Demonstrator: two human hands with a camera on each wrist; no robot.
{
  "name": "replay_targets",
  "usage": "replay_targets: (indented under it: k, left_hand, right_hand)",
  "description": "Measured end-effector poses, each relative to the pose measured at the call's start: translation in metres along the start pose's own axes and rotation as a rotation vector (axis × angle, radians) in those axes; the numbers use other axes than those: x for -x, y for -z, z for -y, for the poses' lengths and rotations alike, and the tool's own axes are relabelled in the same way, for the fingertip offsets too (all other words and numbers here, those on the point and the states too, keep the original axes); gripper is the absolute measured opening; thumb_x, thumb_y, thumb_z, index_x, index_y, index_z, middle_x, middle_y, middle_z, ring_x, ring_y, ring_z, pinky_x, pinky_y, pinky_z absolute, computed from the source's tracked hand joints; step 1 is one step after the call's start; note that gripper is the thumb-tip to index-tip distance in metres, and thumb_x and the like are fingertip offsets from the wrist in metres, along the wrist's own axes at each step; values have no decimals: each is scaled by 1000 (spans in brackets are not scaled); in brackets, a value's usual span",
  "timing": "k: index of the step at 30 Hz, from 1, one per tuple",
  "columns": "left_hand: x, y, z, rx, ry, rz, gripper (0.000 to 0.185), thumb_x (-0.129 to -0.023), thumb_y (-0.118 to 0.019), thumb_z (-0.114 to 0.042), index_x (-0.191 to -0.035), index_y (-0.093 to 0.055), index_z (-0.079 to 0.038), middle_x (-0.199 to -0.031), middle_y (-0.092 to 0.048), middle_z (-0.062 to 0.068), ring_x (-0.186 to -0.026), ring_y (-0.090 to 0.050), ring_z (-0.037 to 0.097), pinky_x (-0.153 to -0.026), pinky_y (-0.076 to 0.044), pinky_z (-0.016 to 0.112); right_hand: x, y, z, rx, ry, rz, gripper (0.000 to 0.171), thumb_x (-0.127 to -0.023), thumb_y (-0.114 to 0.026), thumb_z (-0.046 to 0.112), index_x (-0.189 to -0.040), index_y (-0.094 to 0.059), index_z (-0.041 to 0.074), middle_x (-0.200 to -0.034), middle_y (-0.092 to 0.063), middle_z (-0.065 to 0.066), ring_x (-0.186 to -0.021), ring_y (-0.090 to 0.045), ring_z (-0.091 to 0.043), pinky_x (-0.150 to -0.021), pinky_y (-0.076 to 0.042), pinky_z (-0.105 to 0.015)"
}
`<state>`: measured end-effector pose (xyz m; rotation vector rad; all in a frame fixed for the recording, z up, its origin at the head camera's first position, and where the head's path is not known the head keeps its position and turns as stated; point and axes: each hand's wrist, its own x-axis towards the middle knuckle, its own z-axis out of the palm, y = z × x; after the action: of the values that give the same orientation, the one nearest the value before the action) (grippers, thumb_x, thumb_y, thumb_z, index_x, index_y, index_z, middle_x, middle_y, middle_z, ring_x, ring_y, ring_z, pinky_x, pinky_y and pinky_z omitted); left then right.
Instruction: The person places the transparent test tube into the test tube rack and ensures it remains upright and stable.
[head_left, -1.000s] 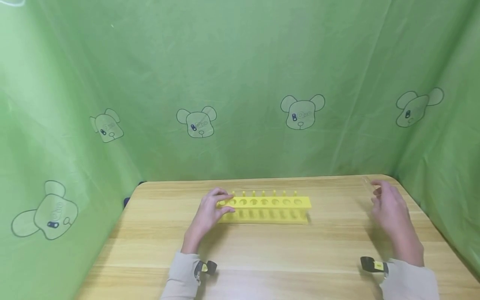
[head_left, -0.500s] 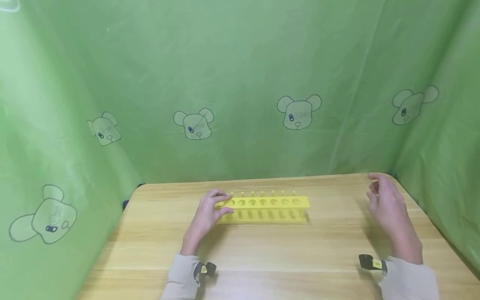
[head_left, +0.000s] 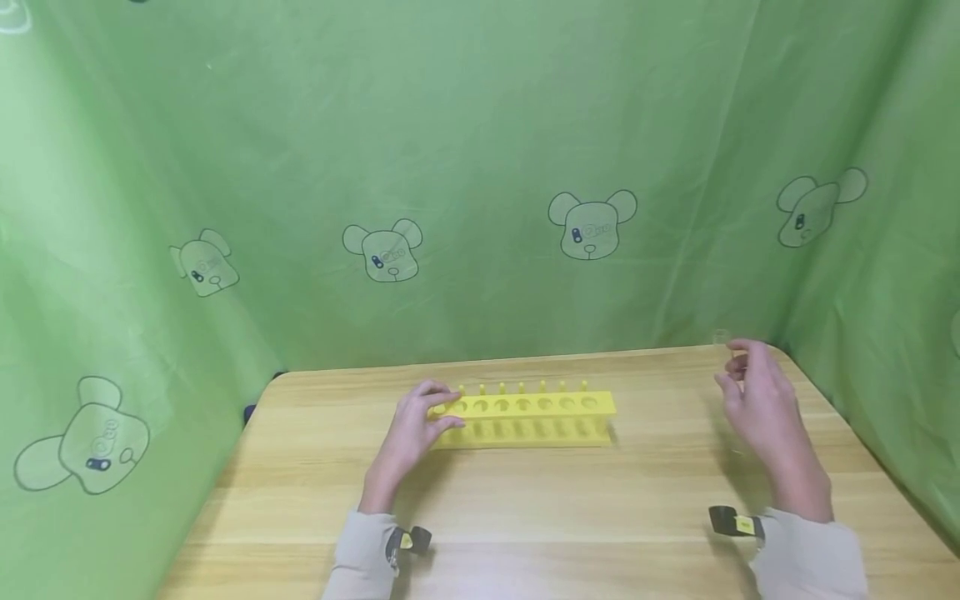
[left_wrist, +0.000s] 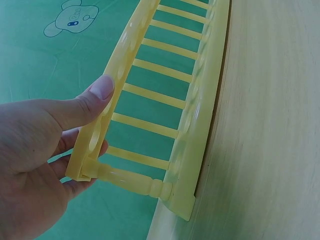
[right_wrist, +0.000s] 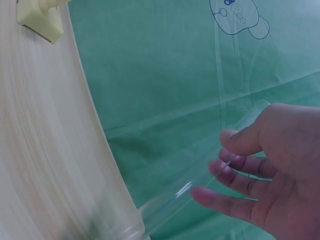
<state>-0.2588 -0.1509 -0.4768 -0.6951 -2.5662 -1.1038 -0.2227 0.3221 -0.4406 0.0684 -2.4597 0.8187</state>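
A yellow test tube rack with a row of round holes and a row of pegs along its back stands on the table. My left hand grips its left end. In the left wrist view, the thumb of that hand lies on the rack's top bar, with fingers curled beneath. My right hand is off to the rack's right, near the table's far right corner. Between its thumb and fingers it pinches a clear test tube, held slanted in the right wrist view. The tube's end shows faintly beyond the fingertips.
The wooden table has rounded far corners. Green curtains with printed bear heads surround it at the back and sides. Black camera mounts sit on both wrists.
My right hand has shifted slightly left and away from me, and the test tube's end now shows higher, above the table's far edge. The left hand keeps its grip on the rack.
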Motion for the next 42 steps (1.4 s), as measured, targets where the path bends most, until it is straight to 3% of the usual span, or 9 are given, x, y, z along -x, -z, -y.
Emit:
replay_targets:
  k: [25, 34, 42]
  left_hand:
    - [2, 2, -8, -65, 17, 35, 44, -81, -87, -14, -121, -73, -2, -116, -66, 9, -109, -64, 26, -100, -55, 37]
    - [3, 0, -8, -87, 14, 26, 44, -83, -87, -19, -121, -72, -2, -117, -66, 9, -109, -63, 26, -100, -55, 38]
    - [4, 0, -9, -93, 11, 20, 42, -85, -84, -18, -122, -72, -1, -118, -66, 10, -110, -63, 27, -100, -55, 40]
  right_hand:
    - [-3, 1, 25, -40, 12, -6, 51, -100, -61, -1, -146, -38, -7, -110, -59, -26, -101, -57, -45, -80, -48, -61]
    - [-3, 3, 35, -43, 11, -13, 53, -102, -59, 1, -149, -37, -4, -111, -59, -23, -101, -57, -40, -81, -49, -53]
    - [-4, 4, 39, -43, 23, -31, 55, -102, -61, 4, -150, -36, -1, -111, -61, -21, -101, -59, -38, -75, -41, -15]
